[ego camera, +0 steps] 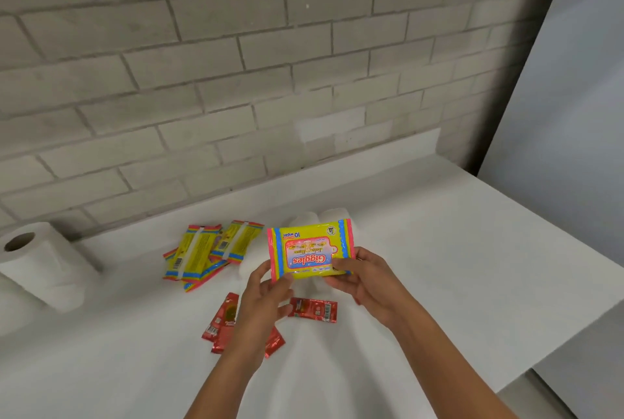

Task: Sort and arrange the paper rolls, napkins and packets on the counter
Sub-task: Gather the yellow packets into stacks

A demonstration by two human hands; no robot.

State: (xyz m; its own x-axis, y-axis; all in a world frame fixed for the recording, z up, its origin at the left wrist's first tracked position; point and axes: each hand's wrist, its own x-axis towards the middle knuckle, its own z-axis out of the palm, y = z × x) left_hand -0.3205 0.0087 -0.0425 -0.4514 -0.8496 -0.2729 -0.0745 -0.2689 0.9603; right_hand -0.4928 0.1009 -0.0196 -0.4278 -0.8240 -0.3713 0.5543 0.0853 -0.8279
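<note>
A wipes packet (label upside down) is gripped above the counter by the left hand and right hand.

Pale brick wall, white counter

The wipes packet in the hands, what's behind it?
Behind the wipes packet, two white paper rolls peek above its top edge on the counter; their lower parts are hidden.

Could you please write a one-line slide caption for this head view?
Both hands, left hand and right hand, hold a yellow wipes packet above the white counter, near stacked packets and red sachets.
</note>
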